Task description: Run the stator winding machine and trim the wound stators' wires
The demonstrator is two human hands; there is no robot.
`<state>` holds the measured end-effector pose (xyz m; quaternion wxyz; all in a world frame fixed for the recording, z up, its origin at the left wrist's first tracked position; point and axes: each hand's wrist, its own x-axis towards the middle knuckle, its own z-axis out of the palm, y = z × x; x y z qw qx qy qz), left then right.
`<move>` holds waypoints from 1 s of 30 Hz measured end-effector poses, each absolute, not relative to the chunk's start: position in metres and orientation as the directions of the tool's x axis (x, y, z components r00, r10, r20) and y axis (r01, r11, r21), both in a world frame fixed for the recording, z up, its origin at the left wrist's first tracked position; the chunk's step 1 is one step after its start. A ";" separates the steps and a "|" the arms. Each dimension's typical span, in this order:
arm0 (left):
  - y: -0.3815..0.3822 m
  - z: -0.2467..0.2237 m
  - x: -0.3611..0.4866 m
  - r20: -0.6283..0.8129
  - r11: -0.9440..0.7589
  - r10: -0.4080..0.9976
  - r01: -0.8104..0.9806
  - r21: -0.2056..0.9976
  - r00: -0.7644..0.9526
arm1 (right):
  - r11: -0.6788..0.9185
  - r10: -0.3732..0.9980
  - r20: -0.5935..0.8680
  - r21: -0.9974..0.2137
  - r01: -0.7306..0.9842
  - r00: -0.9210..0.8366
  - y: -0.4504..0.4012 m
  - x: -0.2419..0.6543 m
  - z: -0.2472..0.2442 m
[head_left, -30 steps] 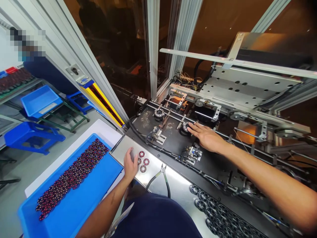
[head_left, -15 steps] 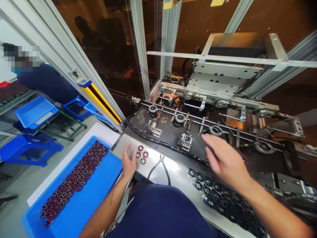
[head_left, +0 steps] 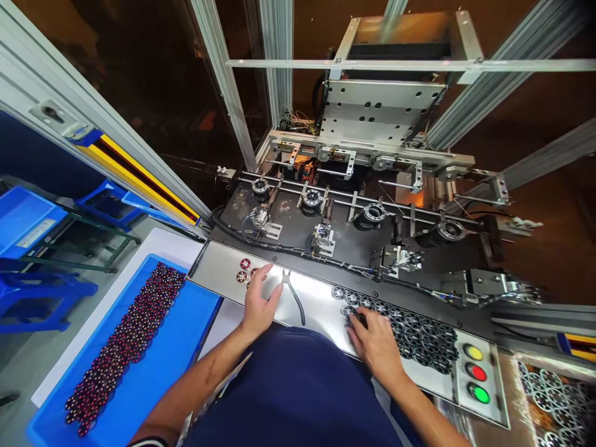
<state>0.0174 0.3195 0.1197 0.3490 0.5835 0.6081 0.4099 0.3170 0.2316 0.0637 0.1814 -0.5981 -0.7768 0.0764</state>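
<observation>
The top (head_left: pixel 302 391) is navy blue, the left sleeve edge (head_left: pixel 148 442) dark with white striping, the forearms (head_left: pixel 207 371) bare.

Through the head camera I see the left hand (head_left: pixel 259 307), thumb and fingers apart, between small red rings (head_left: pixel 245 264) and pliers (head_left: pixel 297 298) on a metal ledge (head_left: pixel 321 310). The right hand (head_left: pixel 376 345) has its fingertips at the black rings (head_left: pixel 421 338); I can't tell whether they grip one. A blue tray (head_left: pixel 174 344) sits to the left.
</observation>
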 end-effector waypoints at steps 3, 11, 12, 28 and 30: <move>0.318 0.122 0.020 -0.010 0.015 1.000 0.360 0.933 -0.015 | 0.373 0.927 0.192 -0.363 0.854 -0.323 0.240 0.304 0.060; 0.308 0.132 0.026 -0.349 0.361 0.899 0.002 0.933 0.265 | 0.588 0.809 0.354 -0.484 0.648 -0.469 0.292 0.253 0.103; 0.308 0.135 0.027 -0.371 0.408 0.880 -0.073 0.910 0.295 | 0.611 0.791 0.382 -0.502 0.612 -0.477 0.301 0.243 0.116; 0.311 0.175 0.022 -0.247 0.298 0.954 -0.599 0.743 0.168 | 0.690 0.701 0.516 -0.665 0.287 -0.491 0.349 0.200 0.192; 0.312 0.175 0.022 -0.223 0.300 0.954 -0.576 0.760 0.203 | 0.589 0.739 0.391 -0.770 0.245 -0.550 0.351 0.212 0.197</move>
